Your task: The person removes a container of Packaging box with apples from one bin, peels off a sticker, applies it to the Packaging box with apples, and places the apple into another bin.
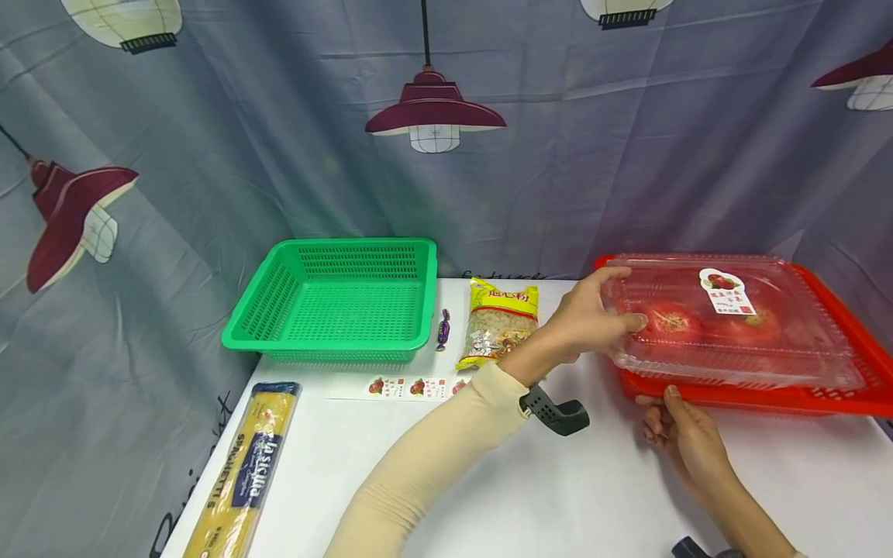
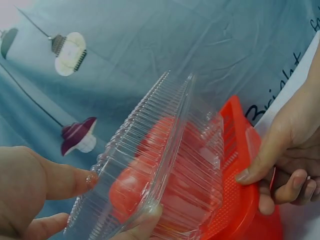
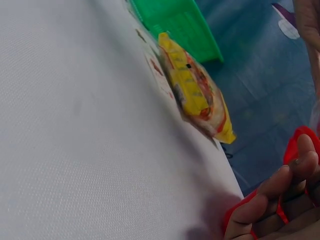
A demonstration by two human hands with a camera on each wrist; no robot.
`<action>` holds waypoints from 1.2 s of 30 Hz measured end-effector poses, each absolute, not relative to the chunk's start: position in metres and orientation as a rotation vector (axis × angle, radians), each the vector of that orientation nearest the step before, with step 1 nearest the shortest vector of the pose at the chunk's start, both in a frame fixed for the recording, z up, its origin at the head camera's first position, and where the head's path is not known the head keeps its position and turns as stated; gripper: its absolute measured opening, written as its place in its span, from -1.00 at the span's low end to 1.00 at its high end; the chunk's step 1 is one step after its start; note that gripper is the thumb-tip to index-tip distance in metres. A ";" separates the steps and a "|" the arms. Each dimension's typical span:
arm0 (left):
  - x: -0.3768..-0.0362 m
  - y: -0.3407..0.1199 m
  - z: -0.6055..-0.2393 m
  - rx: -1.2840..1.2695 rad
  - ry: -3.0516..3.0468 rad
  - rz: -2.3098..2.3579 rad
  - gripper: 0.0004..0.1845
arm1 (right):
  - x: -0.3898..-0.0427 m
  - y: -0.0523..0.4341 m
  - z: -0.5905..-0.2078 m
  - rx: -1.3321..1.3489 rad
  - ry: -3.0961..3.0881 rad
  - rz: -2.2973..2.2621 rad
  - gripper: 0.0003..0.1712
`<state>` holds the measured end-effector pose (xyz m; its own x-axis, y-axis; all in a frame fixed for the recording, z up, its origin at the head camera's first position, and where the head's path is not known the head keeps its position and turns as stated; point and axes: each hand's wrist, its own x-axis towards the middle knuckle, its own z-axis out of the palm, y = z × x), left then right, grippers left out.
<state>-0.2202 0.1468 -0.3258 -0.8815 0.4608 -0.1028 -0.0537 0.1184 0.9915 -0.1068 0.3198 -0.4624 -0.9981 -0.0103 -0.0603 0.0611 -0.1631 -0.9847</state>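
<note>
Head view shows the left hand (image 1: 593, 322) gripping the near-left end of a clear clamshell (image 1: 732, 325) of tomatoes (image 1: 670, 322), thumb on the lid and fingers curled along its edge; the box sits on the red tray (image 1: 865, 387) at the right of the worktop (image 1: 488, 480). The right hand (image 1: 687, 434) curls its fingers round the tray's front rim, thumb on top, pinning it down. From the left wrist the clamshell (image 2: 170, 165) shows thin, ribbed and flexible, its lid edge standing a little apart from the base. The risk, as I judge it, is that a one-ended grip lets the box sag or twist, the lid pops and the tomatoes roll out; squeezing harder could crack the plastic or bruise the fruit. The tray may also skid if the right hand slackens. Around: a green basket (image 1: 335, 302) at the back left, a yellow snack bag (image 1: 498, 322) and a wrapped sweet (image 1: 443, 329) beside it, a sticker strip (image 1: 412, 386) in front, a spaghetti pack (image 1: 240, 473) at the near left. The bag and the sweet lie between clamshell and basket
</note>
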 end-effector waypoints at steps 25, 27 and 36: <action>-0.230 0.223 -0.351 0.213 2.286 1.650 -0.29 | -0.106 0.317 -0.463 -0.042 1.951 -2.458 -0.52; -0.229 0.225 -0.353 0.197 2.286 1.632 -0.30 | -0.106 0.317 -0.462 -0.018 1.952 -2.463 -0.53; -0.227 0.236 -0.364 0.204 2.420 1.540 -0.26 | -0.106 0.318 -0.461 0.088 2.000 -2.423 -0.53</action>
